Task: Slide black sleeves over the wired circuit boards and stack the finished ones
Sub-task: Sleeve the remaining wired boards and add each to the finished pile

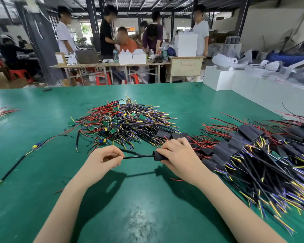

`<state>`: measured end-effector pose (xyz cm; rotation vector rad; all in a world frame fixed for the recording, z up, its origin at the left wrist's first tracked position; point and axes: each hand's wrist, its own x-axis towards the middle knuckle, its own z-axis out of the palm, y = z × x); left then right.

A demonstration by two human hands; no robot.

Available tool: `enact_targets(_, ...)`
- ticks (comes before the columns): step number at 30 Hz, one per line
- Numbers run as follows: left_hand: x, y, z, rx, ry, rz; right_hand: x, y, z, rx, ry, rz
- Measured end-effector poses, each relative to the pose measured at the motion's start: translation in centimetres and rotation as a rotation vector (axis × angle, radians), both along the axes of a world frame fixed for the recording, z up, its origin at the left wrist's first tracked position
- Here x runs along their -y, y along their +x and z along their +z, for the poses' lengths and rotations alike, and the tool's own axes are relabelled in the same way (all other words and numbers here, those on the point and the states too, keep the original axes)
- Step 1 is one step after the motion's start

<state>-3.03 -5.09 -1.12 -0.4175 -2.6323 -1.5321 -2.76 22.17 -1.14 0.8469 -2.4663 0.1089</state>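
Two hands work above the green tabletop (42,106). The left hand (104,157) has its fingers curled, pinching the end of one black cable (139,156) that runs level to the right. The right hand (176,157) is wrapped around one black sleeve (156,157), whose open end faces left with the cable entering it. The circuit board inside cannot be seen; the right hand and the sleeve cover it.

Two big heaps lie on the tabletop. The pile of bare boards (123,120) sits beyond the hands at centre, a tangle of red, black, yellow and purple wires with small green boards; too many to count. The stack of sleeved boards (249,148) lies to the right, touching the right wrist area and running off the right edge; its far part is blurred. One single wired board (36,146) lies apart at the left, its black lead trailing toward the near left edge. A few red wires (2,111) show at the far left, cut off by the frame.

White boxes (218,78) stand on the far right corner. Behind the tabletop, several people (126,41) gather round a long table; about seven can be made out.
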Motion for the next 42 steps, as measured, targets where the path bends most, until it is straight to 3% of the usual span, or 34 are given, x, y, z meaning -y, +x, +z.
enact_targets(5,-0.8,0.3,0.3,-0.109,-0.113,0.04,-0.6,0.2,0.3,0.029,-0.011,-0.037)
enact_targets(12,-1.5,0.5,0.8,-0.058,0.16,0.016,-1.0,0.3,0.6,0.112,0.012,-0.067)
enact_targets(16,-1.8,0.6,0.4,-0.031,0.141,-0.009,-0.3,0.7,0.8,0.123,-0.104,-0.013)
enact_targets(23,-4.1,1.1,-0.6,0.002,0.128,-0.192,1.5,1.5,0.6,0.096,-0.057,0.053)
enact_targets(29,-1.0,0.5,-0.4,0.025,-0.245,-0.157,0.4,1.4,0.9,0.053,-0.069,-0.002)
enact_targets(42,-2.2,0.7,-0.3,0.043,0.103,-0.156,1.1,1.5,0.6,0.243,-0.11,0.135)
